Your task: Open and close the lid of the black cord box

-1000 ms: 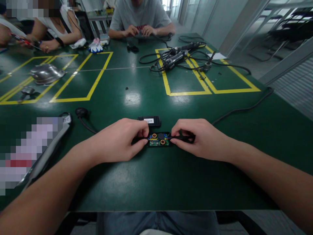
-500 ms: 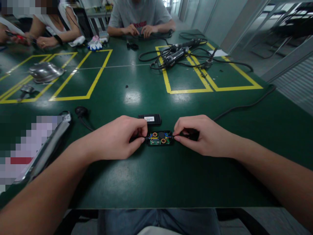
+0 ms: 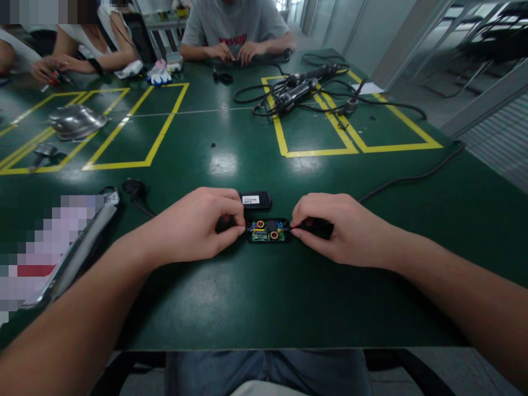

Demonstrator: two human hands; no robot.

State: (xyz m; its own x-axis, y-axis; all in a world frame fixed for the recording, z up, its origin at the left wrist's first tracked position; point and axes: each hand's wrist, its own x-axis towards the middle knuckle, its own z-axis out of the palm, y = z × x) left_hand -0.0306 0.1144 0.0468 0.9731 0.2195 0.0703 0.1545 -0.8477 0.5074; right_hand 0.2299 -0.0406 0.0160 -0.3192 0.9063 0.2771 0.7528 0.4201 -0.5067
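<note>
An open black case [image 3: 268, 230] with a green circuit board, copper coils and coloured wires lies on the table. At its left end, my left hand [image 3: 206, 223] pinches the black cable where it enters the case. My right hand [image 3: 330, 228] pinches the black cable at the opposite end. Just behind the case rests a ribbed black cover [image 3: 265, 202] with a white label, its left part hidden by my left hand. A black plug [image 3: 134, 188] on a cable lies left of my left hand.
Black tools with tangled cables [image 3: 295, 96] lie at the back right, inside yellow tape. A metal bowl-like part [image 3: 77, 121] and a clear bag [image 3: 78, 247] are on the left. Two people's hands work across the green table [image 3: 272, 308].
My left hand has shifted slightly up and left, and the plug has moved a little left. The label on the cover shows more squarely. At the far left, a person's hands have moved.
</note>
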